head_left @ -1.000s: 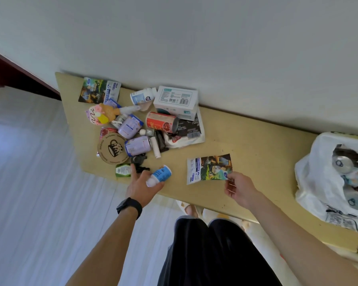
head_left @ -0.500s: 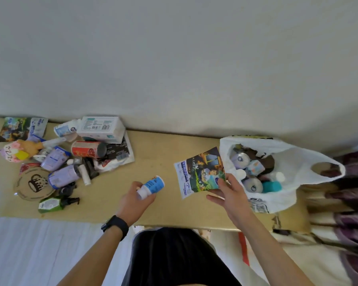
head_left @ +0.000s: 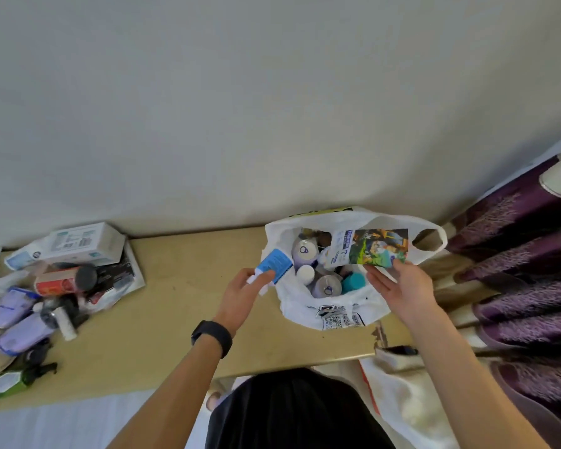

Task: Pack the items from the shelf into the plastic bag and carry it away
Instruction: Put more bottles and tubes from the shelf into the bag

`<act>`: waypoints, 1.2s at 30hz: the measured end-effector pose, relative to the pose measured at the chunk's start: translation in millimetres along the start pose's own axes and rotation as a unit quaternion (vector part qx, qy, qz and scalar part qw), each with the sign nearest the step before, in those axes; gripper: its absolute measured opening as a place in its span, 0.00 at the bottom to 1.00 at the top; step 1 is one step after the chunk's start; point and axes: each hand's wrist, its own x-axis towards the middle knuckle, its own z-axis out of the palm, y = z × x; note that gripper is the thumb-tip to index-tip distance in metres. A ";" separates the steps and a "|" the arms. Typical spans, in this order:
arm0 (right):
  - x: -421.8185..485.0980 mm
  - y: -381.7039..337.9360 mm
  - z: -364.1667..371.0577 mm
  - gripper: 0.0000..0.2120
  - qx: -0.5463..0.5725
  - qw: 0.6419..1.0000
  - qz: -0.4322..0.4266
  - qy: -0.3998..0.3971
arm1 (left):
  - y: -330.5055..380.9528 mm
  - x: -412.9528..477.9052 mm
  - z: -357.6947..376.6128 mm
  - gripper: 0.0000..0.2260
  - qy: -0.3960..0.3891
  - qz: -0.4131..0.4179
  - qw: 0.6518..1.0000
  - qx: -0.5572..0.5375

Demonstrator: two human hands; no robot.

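Note:
A white plastic bag (head_left: pixel 331 314) stands open on the tan shelf (head_left: pixel 182 319), with several bottles and cans inside. My left hand (head_left: pixel 240 296) grips a small blue-labelled white bottle (head_left: pixel 272 265) right at the bag's left rim. My right hand (head_left: pixel 399 286) holds a colourful printed packet (head_left: pixel 370 246) flat over the bag's mouth. A pile of items lies at the shelf's left end: a white box (head_left: pixel 81 243), a red can (head_left: pixel 62 280), purple pouches (head_left: pixel 23 332), a green bottle (head_left: pixel 7 382).
A pale wall runs behind the shelf. Purple patterned curtains (head_left: pixel 525 270) hang at the right, close to the bag. The shelf's front right corner (head_left: pixel 381 338) is chipped. A black watch sits on my left wrist.
Both hands travelled right from the pile to the bag. The packet was lifted off the shelf and now hovers over the bag's mouth; the bottle reached the bag's rim.

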 end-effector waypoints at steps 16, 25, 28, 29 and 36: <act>97.8 15.7 52.8 0.16 -0.006 0.988 0.151 -0.023 | 47.5 20.1 23.3 0.17 0.020 0.010 0.999 -0.034; 49.6 8.4 41.2 0.03 -0.224 0.972 0.023 -0.065 | 35.4 22.4 48.4 0.19 -0.020 -0.011 0.995 0.102; 27.0 15.8 31.1 0.12 -0.305 0.930 0.047 -0.199 | 35.3 21.4 58.6 0.22 -0.032 0.035 0.984 0.174; 25.6 20.4 26.7 0.15 -0.326 0.912 0.054 -0.243 | 36.4 20.6 61.0 0.23 -0.034 0.052 0.979 0.195; 37.6 41.6 13.9 0.23 -0.307 0.923 0.000 -0.231 | 38.0 14.2 65.9 0.25 -0.030 0.087 0.969 0.231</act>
